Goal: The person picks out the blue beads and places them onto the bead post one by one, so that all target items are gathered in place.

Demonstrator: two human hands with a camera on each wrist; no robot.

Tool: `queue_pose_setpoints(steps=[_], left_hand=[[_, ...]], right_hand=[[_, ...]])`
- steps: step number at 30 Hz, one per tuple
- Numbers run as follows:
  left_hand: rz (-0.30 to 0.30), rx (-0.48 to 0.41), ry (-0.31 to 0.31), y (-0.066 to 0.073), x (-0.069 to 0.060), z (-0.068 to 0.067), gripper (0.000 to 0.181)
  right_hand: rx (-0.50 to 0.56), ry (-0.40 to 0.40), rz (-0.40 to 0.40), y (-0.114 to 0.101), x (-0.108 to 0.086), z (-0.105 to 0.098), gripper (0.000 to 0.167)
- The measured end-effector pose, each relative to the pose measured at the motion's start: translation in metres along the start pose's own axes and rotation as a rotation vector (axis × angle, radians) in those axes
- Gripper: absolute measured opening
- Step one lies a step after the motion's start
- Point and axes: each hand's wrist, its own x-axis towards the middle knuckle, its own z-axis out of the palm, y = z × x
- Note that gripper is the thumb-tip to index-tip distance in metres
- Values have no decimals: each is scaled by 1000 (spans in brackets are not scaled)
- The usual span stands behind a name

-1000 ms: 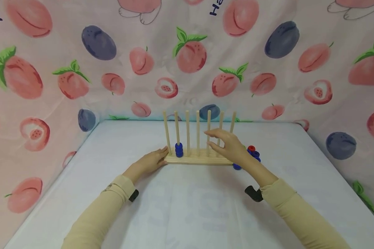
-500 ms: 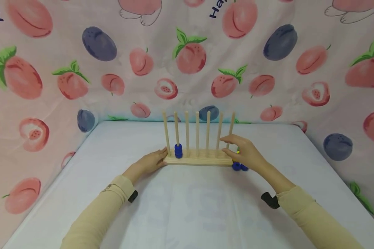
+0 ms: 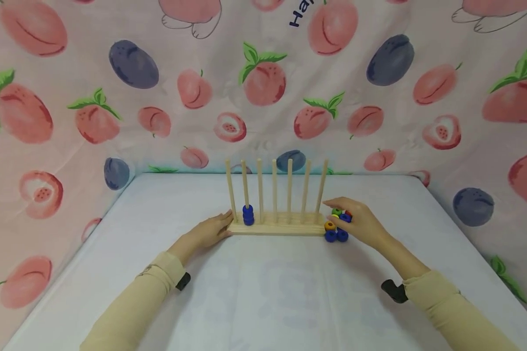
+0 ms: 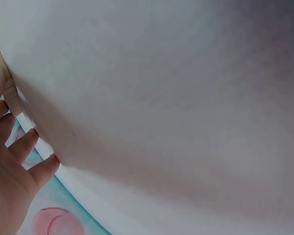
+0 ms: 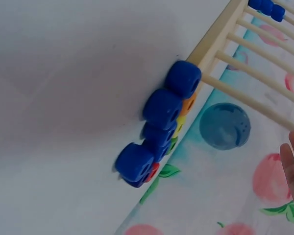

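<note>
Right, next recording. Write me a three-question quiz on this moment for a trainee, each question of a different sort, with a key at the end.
1. Multiple choice: counted from the left in the head view, which peg of the wooden rack carries the stacked blue beads?
A) the first
B) the second
C) the fifth

2. True or false: the left hand touches the left end of the wooden rack.

3. Fill in the missing colour: the loose beads by the rack's right end show blue, orange, yellow, green and ____.

Key: 1. B; 2. true; 3. red.
</note>
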Motion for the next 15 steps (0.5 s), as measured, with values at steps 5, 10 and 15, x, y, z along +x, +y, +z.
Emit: queue_pose_setpoints(steps=[5,10,15], left_hand=[[4,-6,27,0,-1,-1,56],[9,-20,12,1,1,1,57],[-14,-31,15,0,-2,2,57]], right_hand=[[-19,8,6,10,-6,-2,38],[-50,-3,42,19,-16,-6,39],[-35,-50,90,27,-20,-7,38]])
